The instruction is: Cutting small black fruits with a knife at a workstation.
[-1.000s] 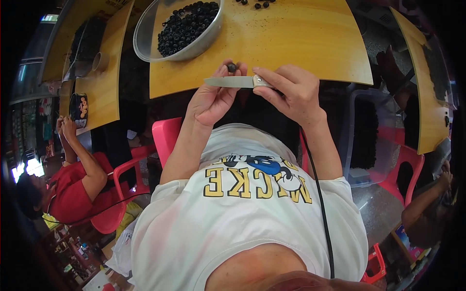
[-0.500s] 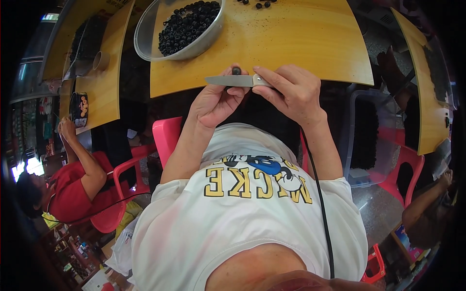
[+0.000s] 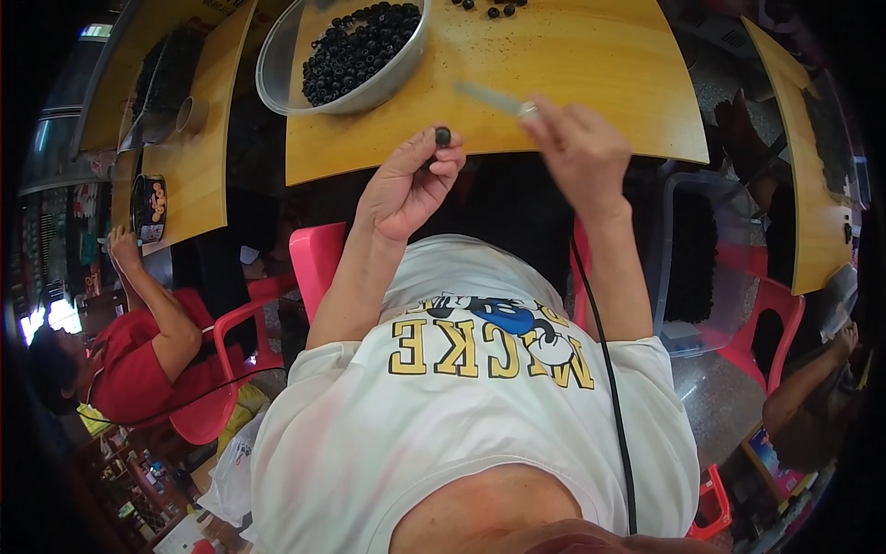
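Note:
A small black round part (image 3: 443, 137) is pinched between the thumb and fingertips of my left hand (image 3: 411, 185), just off the table's near edge. My right hand (image 3: 586, 152) is closed on the pale handle of a knife (image 3: 494, 97). Motion blurs the blade, which points left above the table, apart from the black part. Beyond my left hand stands a clear plastic bowl (image 3: 272, 78) holding many black parts (image 3: 360, 55) with holes in them. Several loose black parts (image 3: 494, 11) lie at the table's far side.
The yellow wooden table (image 3: 572, 65) has dark crumbs scattered on it. A clear bin of black pieces (image 3: 692, 258) stands to the right below table height. At left a person in red (image 3: 148, 360) sits by another table; another person's arm (image 3: 812, 379) shows at right. A black cable (image 3: 609, 369) crosses my shirt.
The knife and my right hand have moved away from my left hand, up and to the right over the table. My left hand keeps the black part, tilted a little differently.

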Demonstrator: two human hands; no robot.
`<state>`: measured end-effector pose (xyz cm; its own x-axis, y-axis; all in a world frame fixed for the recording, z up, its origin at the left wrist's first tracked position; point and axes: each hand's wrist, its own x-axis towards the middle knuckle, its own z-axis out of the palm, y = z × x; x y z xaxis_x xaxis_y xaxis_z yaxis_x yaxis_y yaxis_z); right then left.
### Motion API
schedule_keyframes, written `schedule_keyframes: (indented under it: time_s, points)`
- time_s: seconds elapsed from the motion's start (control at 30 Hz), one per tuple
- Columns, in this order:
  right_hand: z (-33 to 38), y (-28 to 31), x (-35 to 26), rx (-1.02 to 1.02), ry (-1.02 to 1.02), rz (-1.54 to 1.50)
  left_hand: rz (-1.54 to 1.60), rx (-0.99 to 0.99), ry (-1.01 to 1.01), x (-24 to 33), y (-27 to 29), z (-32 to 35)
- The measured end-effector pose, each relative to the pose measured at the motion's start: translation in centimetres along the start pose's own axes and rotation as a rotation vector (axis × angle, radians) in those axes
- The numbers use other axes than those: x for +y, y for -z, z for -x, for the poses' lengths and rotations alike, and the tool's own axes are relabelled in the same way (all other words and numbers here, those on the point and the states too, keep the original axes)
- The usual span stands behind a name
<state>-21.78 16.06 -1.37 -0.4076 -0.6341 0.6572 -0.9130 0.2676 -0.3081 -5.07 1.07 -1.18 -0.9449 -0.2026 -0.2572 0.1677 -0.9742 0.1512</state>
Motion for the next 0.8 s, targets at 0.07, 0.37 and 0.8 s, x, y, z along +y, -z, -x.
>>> schedule_keyframes:
  time_s: [0.07,0.37,0.8]
  points:
    - [-0.2,-0.2,0.9,0.048,-0.089,-0.058,0.033,0.025,-0.013,-0.3,-0.1,0.0]
    - [-0.3,0.1,0.1,0.126,-0.419,-0.561,0.117,0.052,0.079,-0.2,-1.3,0.3]
    - [-0.4,0.7,-0.3,-0.018,-0.373,-0.379,-1.959,0.379,-0.493,13.4,-9.6,-1.2]
